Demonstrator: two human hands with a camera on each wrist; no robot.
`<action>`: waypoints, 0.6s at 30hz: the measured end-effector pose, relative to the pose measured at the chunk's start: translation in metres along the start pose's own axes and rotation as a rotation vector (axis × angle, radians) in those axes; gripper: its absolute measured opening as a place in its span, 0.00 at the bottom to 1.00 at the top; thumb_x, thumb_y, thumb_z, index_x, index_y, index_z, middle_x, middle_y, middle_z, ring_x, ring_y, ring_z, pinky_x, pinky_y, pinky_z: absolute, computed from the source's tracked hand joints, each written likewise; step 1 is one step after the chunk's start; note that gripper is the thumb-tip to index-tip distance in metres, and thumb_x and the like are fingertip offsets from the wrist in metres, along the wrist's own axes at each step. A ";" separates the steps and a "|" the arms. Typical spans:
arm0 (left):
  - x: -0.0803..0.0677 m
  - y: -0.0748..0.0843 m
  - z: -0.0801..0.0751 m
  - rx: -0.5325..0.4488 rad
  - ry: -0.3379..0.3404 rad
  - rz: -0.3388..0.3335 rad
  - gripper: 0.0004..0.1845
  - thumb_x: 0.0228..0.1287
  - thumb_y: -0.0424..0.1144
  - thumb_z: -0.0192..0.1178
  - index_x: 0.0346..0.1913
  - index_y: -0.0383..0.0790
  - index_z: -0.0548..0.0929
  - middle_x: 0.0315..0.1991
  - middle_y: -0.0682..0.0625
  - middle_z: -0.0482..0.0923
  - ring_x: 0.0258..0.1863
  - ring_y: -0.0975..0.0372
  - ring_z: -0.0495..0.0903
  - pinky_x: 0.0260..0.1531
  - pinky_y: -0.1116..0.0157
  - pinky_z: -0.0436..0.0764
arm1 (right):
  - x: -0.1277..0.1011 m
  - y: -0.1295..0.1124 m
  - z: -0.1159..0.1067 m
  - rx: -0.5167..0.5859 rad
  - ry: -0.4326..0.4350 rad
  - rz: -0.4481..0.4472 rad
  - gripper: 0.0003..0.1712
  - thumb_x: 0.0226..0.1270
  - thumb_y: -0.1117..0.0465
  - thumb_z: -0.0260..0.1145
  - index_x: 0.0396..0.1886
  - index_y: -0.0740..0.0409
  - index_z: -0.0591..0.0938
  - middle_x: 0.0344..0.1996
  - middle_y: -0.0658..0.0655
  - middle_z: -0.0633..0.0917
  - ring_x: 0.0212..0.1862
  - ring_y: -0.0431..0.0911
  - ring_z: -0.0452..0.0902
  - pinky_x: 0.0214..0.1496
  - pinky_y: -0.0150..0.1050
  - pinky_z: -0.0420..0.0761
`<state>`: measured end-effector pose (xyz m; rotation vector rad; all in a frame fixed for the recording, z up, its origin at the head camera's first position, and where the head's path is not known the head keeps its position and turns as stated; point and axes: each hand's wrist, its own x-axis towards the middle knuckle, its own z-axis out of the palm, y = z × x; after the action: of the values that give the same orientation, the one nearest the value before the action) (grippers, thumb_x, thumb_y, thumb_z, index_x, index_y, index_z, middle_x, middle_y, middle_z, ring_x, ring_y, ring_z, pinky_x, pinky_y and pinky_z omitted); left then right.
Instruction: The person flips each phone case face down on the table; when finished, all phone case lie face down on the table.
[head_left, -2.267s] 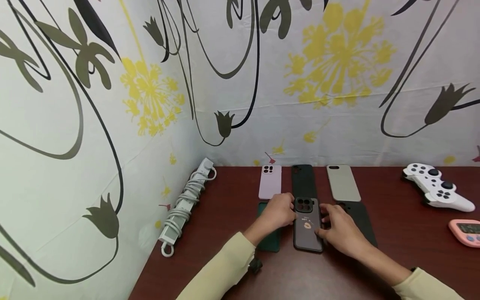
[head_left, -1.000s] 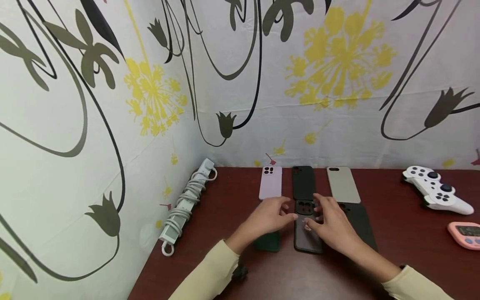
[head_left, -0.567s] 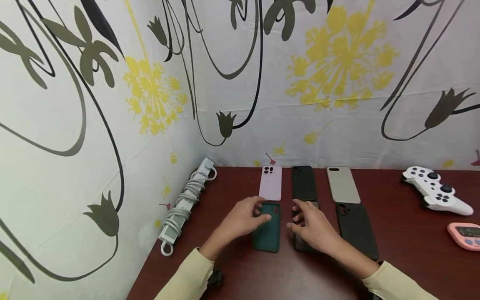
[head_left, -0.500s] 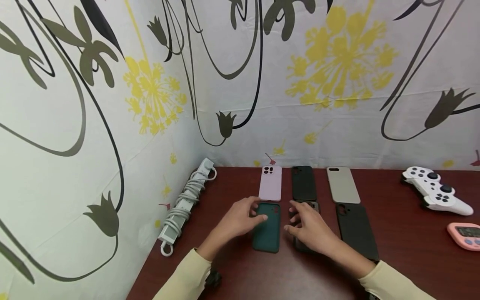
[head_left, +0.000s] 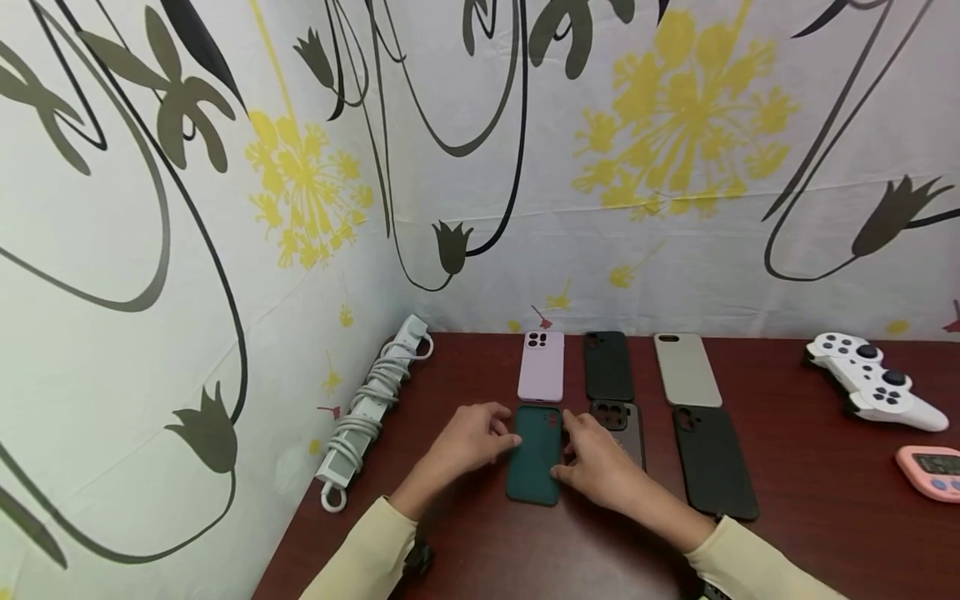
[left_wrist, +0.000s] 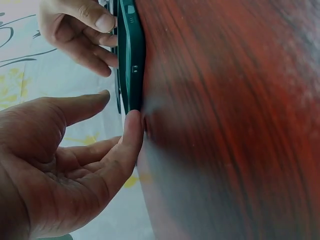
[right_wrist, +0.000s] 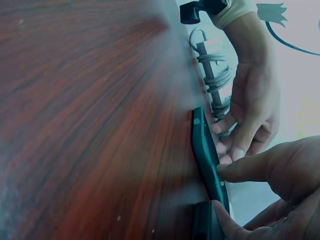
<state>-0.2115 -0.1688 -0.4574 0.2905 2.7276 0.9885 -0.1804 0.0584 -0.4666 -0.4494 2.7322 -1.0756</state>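
Observation:
A dark green phone case (head_left: 534,462) lies flat on the table between both hands in the head view. At its left edge is my left hand (head_left: 467,437); in the left wrist view a fingertip touches the case's edge while the thumb stands apart. My right hand (head_left: 600,468) lies along its right side, thumb and forefinger extended; the right wrist view shows the thumb (right_wrist: 240,169) against the case. Partly hidden behind the right hand is a smoky black-rimmed phone case (head_left: 630,429). A black phone case (head_left: 716,467) lies farther right.
Behind, in a row, lie a lilac phone case (head_left: 542,371), a dark one (head_left: 609,371) and a beige one (head_left: 687,371). A cord-wrapped power strip (head_left: 375,400) runs along the left wall. On the right are a white game controller (head_left: 873,382) and a pink timer (head_left: 933,475).
Both hands have shifted left from the smoky case to the green case. In the last half second the right hand has come up against its right edge.

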 end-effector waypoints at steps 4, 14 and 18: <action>0.002 0.001 0.003 0.062 0.008 0.013 0.25 0.69 0.46 0.73 0.63 0.36 0.84 0.44 0.48 0.88 0.36 0.65 0.82 0.37 0.64 0.83 | 0.001 -0.004 0.002 -0.026 -0.030 0.025 0.54 0.61 0.61 0.82 0.80 0.75 0.62 0.61 0.69 0.77 0.43 0.45 0.78 0.41 0.43 0.82; 0.002 0.008 0.014 0.101 0.036 0.017 0.28 0.73 0.50 0.68 0.65 0.32 0.83 0.46 0.47 0.86 0.38 0.64 0.82 0.41 0.61 0.85 | 0.001 -0.007 0.002 0.080 -0.025 0.070 0.58 0.60 0.53 0.82 0.80 0.75 0.61 0.62 0.71 0.77 0.49 0.49 0.82 0.44 0.46 0.85; 0.001 0.010 0.016 0.115 0.047 0.011 0.28 0.74 0.50 0.67 0.66 0.32 0.83 0.46 0.46 0.85 0.40 0.62 0.81 0.43 0.60 0.85 | 0.000 -0.008 0.002 0.139 -0.023 0.107 0.58 0.62 0.52 0.81 0.80 0.75 0.60 0.64 0.71 0.76 0.55 0.55 0.83 0.49 0.49 0.87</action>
<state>-0.2067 -0.1514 -0.4634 0.3058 2.8339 0.8532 -0.1784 0.0514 -0.4626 -0.2897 2.6065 -1.2136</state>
